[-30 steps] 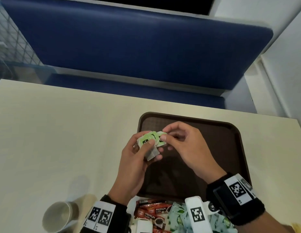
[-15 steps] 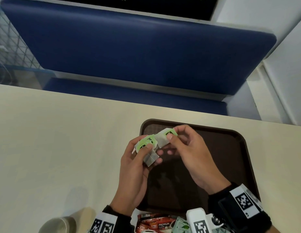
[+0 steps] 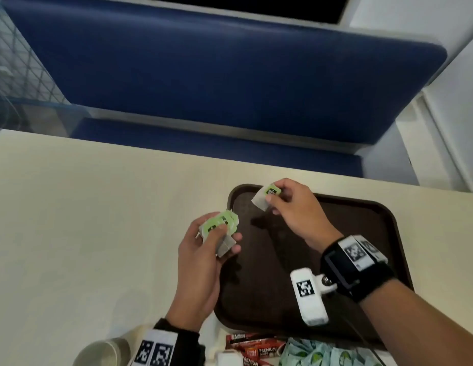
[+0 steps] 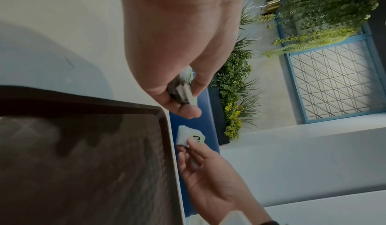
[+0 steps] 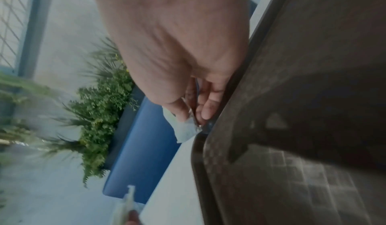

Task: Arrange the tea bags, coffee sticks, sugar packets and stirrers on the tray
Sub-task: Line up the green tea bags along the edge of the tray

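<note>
A dark brown tray [image 3: 388, 223] lies on the cream table, and no packet shows on the part of its floor I can see. My right hand [image 3: 277, 199] pinches a single white tea bag with a green tag [image 3: 264, 198] above the tray's far left corner [image 5: 198, 146]; the same bag [image 4: 188, 137] shows in the left wrist view and in the right wrist view as a tea bag [image 5: 185, 129]. My left hand [image 3: 217, 233] grips a small stack of green-tagged tea bags [image 3: 219, 223] just left of the tray, seen also as the stack [image 4: 183, 93].
Red coffee sticks [image 3: 256, 347] and pale green leaf-printed packets [image 3: 322, 352] lie at the table's near edge below the tray. A white cup [image 3: 103, 352] stands at the near left. A blue bench seat [image 3: 230, 83] runs behind the table.
My right hand has pulled one tea bag off the stack and carried it right and away, to the tray's far left corner. The left hand still holds the stack.
</note>
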{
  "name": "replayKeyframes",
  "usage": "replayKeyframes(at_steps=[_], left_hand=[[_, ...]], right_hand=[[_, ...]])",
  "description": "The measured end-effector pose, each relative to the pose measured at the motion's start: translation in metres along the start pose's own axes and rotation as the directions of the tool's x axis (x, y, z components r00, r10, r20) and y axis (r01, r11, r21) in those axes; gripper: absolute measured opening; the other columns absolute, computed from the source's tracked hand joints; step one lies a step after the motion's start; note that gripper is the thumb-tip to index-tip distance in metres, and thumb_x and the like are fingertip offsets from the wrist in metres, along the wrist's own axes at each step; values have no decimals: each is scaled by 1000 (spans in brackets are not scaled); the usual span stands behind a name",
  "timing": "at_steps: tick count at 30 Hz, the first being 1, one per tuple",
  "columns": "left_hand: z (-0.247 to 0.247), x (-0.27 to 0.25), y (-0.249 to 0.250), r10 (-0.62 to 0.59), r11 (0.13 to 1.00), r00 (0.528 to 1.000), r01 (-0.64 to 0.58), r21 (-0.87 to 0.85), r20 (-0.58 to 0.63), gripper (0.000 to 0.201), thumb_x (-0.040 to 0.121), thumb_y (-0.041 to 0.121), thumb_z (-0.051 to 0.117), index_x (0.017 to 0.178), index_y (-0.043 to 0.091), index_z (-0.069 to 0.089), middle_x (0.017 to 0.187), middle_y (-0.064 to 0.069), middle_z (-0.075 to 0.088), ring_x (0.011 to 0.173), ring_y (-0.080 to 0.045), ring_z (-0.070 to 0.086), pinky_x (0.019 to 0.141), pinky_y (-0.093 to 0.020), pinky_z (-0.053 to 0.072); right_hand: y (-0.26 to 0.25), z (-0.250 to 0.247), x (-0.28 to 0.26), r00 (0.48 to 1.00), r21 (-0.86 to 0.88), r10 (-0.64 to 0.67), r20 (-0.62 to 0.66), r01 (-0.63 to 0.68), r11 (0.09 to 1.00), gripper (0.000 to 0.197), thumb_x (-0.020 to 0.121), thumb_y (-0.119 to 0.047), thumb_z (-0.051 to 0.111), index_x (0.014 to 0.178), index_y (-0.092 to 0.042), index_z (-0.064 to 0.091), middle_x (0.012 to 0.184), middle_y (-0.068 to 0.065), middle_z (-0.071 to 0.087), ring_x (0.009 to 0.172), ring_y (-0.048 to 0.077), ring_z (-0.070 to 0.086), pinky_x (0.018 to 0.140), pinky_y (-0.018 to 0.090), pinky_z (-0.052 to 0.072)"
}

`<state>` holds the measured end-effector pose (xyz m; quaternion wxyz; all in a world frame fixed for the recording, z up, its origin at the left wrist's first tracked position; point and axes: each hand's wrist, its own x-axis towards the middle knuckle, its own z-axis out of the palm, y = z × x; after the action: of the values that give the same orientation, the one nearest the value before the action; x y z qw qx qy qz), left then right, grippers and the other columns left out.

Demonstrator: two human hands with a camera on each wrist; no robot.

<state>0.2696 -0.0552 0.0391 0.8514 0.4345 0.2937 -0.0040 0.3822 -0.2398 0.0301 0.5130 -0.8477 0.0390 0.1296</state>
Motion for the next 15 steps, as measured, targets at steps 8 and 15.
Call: replayKeyframes(at_steps=[8,15], left_hand=[[11,32,5,102,992,989,-93,84,-110,25,104,2,65,129,6,66,119,-18,75,89,-31,80,76,-34,65],[14,52,10,178,972,975,-154,176,-131,29,103,5,66,132,7,64,127,-19,71,92,-32,81,76,-33,64]], right_hand=[[16,19,39,990,-317,-93,110,123,940,13,99,-20,71,112,-17,73,103,-3,74,93,17,68,88,37,56],[12,27,54,979,-411,-136,153,188,892,17,99,-17,72,116,-15,71,101,-2,69,93,18,63,85,33,51]])
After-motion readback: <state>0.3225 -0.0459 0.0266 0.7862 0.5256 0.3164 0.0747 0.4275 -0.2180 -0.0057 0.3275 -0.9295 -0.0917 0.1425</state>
